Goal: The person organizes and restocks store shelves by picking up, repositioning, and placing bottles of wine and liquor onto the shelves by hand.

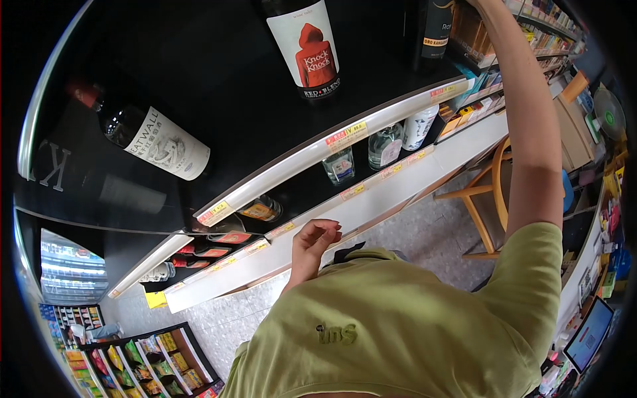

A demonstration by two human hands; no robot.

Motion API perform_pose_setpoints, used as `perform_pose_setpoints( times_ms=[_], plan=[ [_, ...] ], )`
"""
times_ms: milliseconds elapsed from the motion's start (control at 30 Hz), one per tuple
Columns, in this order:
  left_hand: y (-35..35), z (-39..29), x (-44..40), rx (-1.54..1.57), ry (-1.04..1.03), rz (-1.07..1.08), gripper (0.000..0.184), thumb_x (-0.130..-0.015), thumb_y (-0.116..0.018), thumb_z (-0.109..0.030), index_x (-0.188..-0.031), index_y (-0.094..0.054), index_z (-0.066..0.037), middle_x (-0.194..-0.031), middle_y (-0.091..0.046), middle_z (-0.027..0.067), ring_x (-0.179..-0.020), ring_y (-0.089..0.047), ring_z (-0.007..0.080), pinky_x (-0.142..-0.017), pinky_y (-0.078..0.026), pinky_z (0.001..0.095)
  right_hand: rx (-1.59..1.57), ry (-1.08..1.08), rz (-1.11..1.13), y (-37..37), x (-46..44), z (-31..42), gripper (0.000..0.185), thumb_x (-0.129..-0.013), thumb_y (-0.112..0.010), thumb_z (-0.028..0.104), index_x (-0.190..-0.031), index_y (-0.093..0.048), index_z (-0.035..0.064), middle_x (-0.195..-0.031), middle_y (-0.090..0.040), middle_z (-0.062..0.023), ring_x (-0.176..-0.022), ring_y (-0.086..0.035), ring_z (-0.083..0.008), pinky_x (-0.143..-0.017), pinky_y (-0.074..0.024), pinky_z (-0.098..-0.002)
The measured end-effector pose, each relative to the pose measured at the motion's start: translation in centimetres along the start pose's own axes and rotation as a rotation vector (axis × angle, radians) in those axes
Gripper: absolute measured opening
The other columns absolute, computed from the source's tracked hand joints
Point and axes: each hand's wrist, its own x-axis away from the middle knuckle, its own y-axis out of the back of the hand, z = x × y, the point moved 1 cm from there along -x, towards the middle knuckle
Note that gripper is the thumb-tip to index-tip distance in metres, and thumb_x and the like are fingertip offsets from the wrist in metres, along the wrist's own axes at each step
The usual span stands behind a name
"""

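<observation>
My left hand [313,243] is in front of my chest, beside the lower shelf's white edge. Its fingers are curled in towards the thumb, and nothing shows in them. My right arm reaches up to the top right, where only the base of my right hand [488,5] shows; its fingers lie beyond the frame edge. Nearest to it is a dark wine bottle [434,33] with an orange band on its label, also cut off. On the same black shelf stand a Knock Knock red blend bottle [306,50] and a Greatwall wine bottle [162,140].
Price tags line the upper shelf edge [391,119]. Below are clear glass bottles [386,146], a white bottle [419,127] and several lying bottles [206,252]. A wooden chair [488,199] stands right, a monitor [589,333] lower right, a snack rack [156,365] lower left.
</observation>
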Motion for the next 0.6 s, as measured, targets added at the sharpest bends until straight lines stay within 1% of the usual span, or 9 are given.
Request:
perform_pose_setpoints(
  times_ms=[33, 100, 133, 200, 233, 333, 433, 567, 600],
  plan=[
    [0.0, 0.0, 0.0, 0.001, -0.001, 0.000, 0.013, -0.094, -0.065, -0.007, -0.104, -0.066, -0.001, -0.102, -0.068, 0.0082, -0.094, -0.064, 0.0169, -0.088, -0.052, 0.0314, 0.001, 0.001, 0.000, 0.0, 0.1, -0.1, 0.029, -0.087, -0.069, 0.028, -0.086, -0.072, -0.0002, -0.081, -0.070, -0.0066, -0.073, -0.062, -0.0140, -0.069, -0.0488, -0.0264],
    [0.0, 0.0, 0.1, -0.008, 0.010, 0.009, 0.012, -0.094, -0.064, -0.006, -0.104, -0.066, -0.001, -0.102, -0.068, 0.0080, -0.094, -0.064, 0.0167, -0.088, -0.052, 0.0311, 0.005, 0.024, -0.047, -0.2, 0.5, 0.0, 0.041, -0.087, -0.071, 0.035, -0.107, -0.066, -0.0018, -0.095, -0.069, -0.0075, -0.083, -0.062, -0.0133, -0.073, -0.0478, -0.0254],
    [0.0, 0.0, 0.1, -0.006, 0.010, 0.009, 0.012, -0.094, -0.064, -0.006, -0.104, -0.066, -0.001, -0.102, -0.068, 0.0080, -0.094, -0.064, 0.0167, -0.088, -0.052, 0.0311, 0.006, 0.025, -0.046, -0.4, 1.0, 0.1, 0.041, -0.087, -0.071, 0.035, -0.107, -0.066, -0.0018, -0.095, -0.069, -0.0075, -0.083, -0.062, -0.0133, -0.073, -0.0478, -0.0254],
    [-0.1, -0.1, 0.2, -0.013, 0.023, 0.017, 0.012, -0.094, -0.064, -0.006, -0.105, -0.066, 0.000, -0.103, -0.067, 0.0078, -0.095, -0.064, 0.0164, -0.089, -0.052, 0.0308, 0.058, -0.003, -0.113, -0.7, 2.5, 0.5, 0.058, -0.086, -0.073, 0.039, -0.123, -0.056, -0.0031, -0.108, -0.065, -0.0098, -0.095, -0.060, -0.0145, -0.081, -0.0465, -0.0261],
    [-0.1, -0.2, 0.2, -0.011, 0.025, 0.016, 0.012, -0.094, -0.064, -0.006, -0.105, -0.066, 0.000, -0.103, -0.067, 0.0078, -0.095, -0.064, 0.0164, -0.089, -0.052, 0.0308, 0.058, -0.004, -0.110, -0.9, 3.1, 0.4, 0.058, -0.086, -0.073, 0.039, -0.123, -0.056, -0.0031, -0.108, -0.065, -0.0098, -0.095, -0.060, -0.0145, -0.081, -0.0465, -0.0261],
    [-0.2, -0.3, 0.1, -0.021, 0.032, 0.011, 0.012, -0.092, -0.065, -0.007, -0.103, -0.067, -0.003, -0.100, -0.069, 0.0072, -0.092, -0.066, 0.0179, -0.087, -0.052, 0.0327, 0.107, 0.013, -0.207, -1.0, 4.3, -0.8, 0.068, -0.085, -0.074, 0.039, -0.131, -0.049, -0.0048, -0.120, -0.061, -0.0149, -0.108, -0.058, -0.0201, -0.092, -0.0446, -0.0299],
    [-0.1, -0.3, 0.0, -0.035, 0.033, 0.037, 0.012, -0.092, -0.065, -0.008, -0.103, -0.067, -0.004, -0.101, -0.069, 0.0060, -0.093, -0.066, 0.0173, -0.087, -0.052, 0.0328, 0.213, 0.127, -0.343, -0.9, 5.8, -1.9, 0.077, -0.084, -0.075, 0.037, -0.138, -0.043, -0.0058, -0.134, -0.052, -0.0240, -0.127, -0.049, -0.0303, -0.107, -0.0365, -0.0372],
    [-0.3, -1.0, 0.0, -0.038, 0.071, 0.069, 0.012, -0.095, -0.063, -0.005, -0.106, -0.066, -0.001, -0.104, -0.067, 0.0062, -0.094, -0.063, 0.0140, -0.087, -0.051, 0.0285, 0.138, 0.223, -0.524, -2.2, 10.4, -1.2, 0.078, -0.083, -0.078, 0.029, -0.141, -0.037, -0.0044, -0.139, -0.047, -0.0273, -0.132, -0.045, -0.0335, -0.110, -0.0350, -0.0407],
    [-0.5, -1.2, 0.0, -0.042, 0.100, 0.058, 0.012, -0.094, -0.063, -0.005, -0.106, -0.066, -0.001, -0.103, -0.067, 0.0058, -0.094, -0.063, 0.0136, -0.087, -0.051, 0.0281, 0.357, 0.404, -0.658, -2.9, 12.1, -0.8, 0.039, -0.088, -0.072, 0.021, -0.116, -0.060, -0.0023, -0.119, -0.064, -0.0164, -0.112, -0.062, -0.0198, -0.094, -0.0511, -0.0315]
  ],
)
